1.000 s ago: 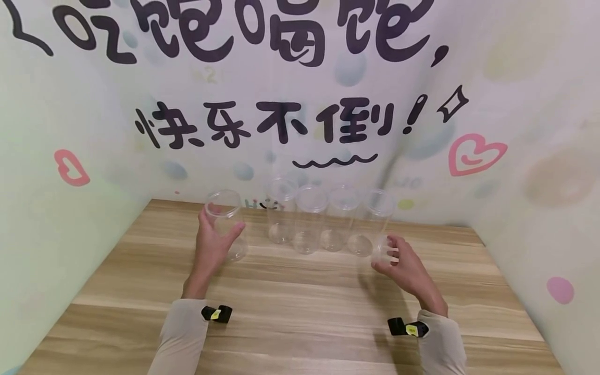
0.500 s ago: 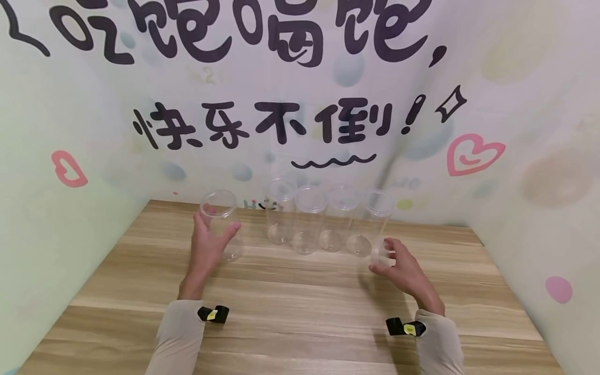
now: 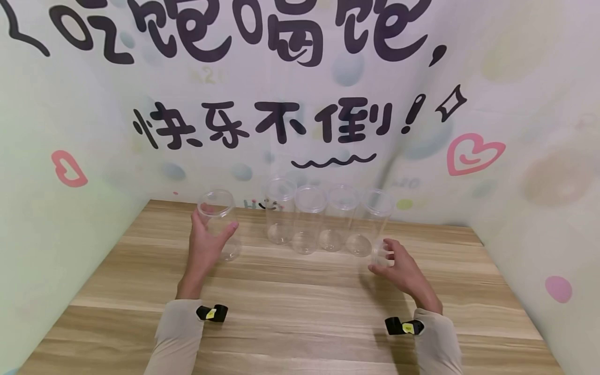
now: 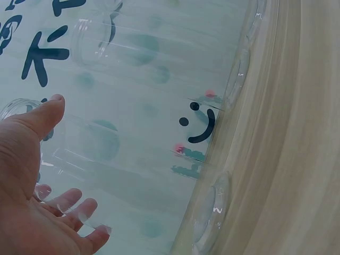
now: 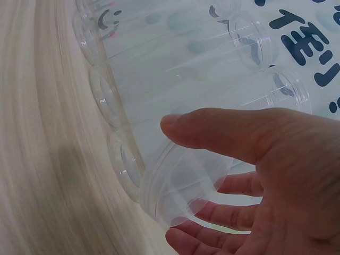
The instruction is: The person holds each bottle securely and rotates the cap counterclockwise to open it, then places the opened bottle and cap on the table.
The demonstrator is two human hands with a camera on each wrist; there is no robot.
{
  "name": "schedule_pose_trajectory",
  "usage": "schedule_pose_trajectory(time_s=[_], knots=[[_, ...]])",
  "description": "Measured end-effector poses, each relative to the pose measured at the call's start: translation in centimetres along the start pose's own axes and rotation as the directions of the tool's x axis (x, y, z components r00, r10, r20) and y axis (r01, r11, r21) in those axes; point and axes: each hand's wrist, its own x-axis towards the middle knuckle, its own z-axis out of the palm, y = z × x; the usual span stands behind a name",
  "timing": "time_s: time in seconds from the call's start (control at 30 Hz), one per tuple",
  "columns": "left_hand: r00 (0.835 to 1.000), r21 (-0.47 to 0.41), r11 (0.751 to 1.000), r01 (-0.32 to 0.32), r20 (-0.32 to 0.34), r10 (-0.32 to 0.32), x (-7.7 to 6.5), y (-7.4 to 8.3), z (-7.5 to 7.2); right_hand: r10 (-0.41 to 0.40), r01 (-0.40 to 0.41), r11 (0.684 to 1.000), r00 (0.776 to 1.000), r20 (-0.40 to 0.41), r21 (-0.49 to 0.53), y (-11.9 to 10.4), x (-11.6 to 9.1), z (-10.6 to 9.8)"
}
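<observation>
At the left of the row, my left hand [image 3: 205,244] holds a clear plastic jar [image 3: 228,242], its thumb on one side and its fingers round the other. The jar stands upright, its round rim at the top. In the left wrist view the same hand [image 4: 26,175] shows the fingertips through the clear wall. On the right, my right hand [image 3: 403,268] grips a translucent plastic lid [image 3: 377,254] by its edge, close beside the rightmost jar of the row. Seen from the right wrist, the lid [image 5: 175,183] is tilted between thumb and fingers.
Several similar clear jars stand upright between the hands, including the rightmost jar [image 3: 370,224] and the leftmost jar [image 3: 279,216]. Behind them rises a printed backdrop [image 3: 234,169]. The wood-grain table [image 3: 300,317] stretches in front, with side walls left and right.
My left hand has shifted a little to the left together with the jar. The right hand keeps its grip on the lid and stays almost in place.
</observation>
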Motion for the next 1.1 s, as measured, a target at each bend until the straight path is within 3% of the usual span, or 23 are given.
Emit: schedule_pose_trajectory(time_s=[0.23, 0.4, 0.5, 0.6, 0.7, 0.77, 0.83, 0.93, 1.0, 1.07, 1.1], knots=[[0.999, 0.000, 1.000, -0.014, -0.030, 0.014, 0.0, 0.0, 0.2, -0.036, 0.036, 0.999, 0.999, -0.010, -0.014, 0.4, 0.3, 0.1], [0.994, 0.006, 0.998, -0.068, -0.089, 0.068, 0.1, 0.2, 0.4, -0.065, 0.064, 0.998, 0.998, -0.012, -0.015, 0.6, 0.5, 0.1], [0.980, 0.054, 0.991, -0.125, -0.151, 0.131, 0.1, 0.4, 0.6, -0.066, 0.066, 0.998, 0.998, -0.015, -0.008, 0.6, 0.4, 0.1], [0.952, 0.144, 0.971, -0.189, -0.216, 0.217, 0.1, 0.8, 0.7, -0.063, 0.063, 0.998, 0.998, -0.014, 0.005, 0.6, 0.4, 0.1], [0.910, 0.246, 0.935, -0.257, -0.264, 0.320, -0.1, 1.2, 0.8, -0.060, 0.060, 0.998, 0.998, -0.012, 0.015, 0.6, 0.3, 0.1], [0.872, 0.285, 0.908, -0.308, -0.296, 0.389, -0.3, 1.7, 1.0, -0.057, 0.058, 0.998, 0.998, -0.011, 0.021, 0.5, 0.2, 0.1], [0.819, 0.314, 0.876, -0.366, -0.338, 0.464, -0.6, 2.3, 1.2, -0.055, 0.055, 0.998, 0.998, -0.011, 0.024, 0.5, 0.1, 0.0], [0.713, 0.319, 0.822, -0.472, -0.411, 0.569, -1.2, 3.4, 1.9, -0.053, 0.053, 0.998, 0.999, -0.010, 0.028, 0.5, 0.1, -0.1], [0.652, 0.312, 0.781, -0.541, -0.430, 0.624, -1.6, 4.0, 2.7, -0.050, 0.051, 0.998, 0.999, -0.008, 0.032, 0.6, 0.1, -0.1], [0.614, 0.292, 0.740, -0.606, -0.420, 0.669, -2.0, 4.4, 3.6, -0.046, 0.046, 0.998, 0.999, -0.005, 0.034, 0.6, 0.2, -0.1], [0.608, 0.277, 0.726, -0.630, -0.405, 0.683, -2.3, 4.6, 4.0, -0.042, 0.042, 0.999, 0.999, -0.004, 0.035, 0.6, 0.2, -0.1]])
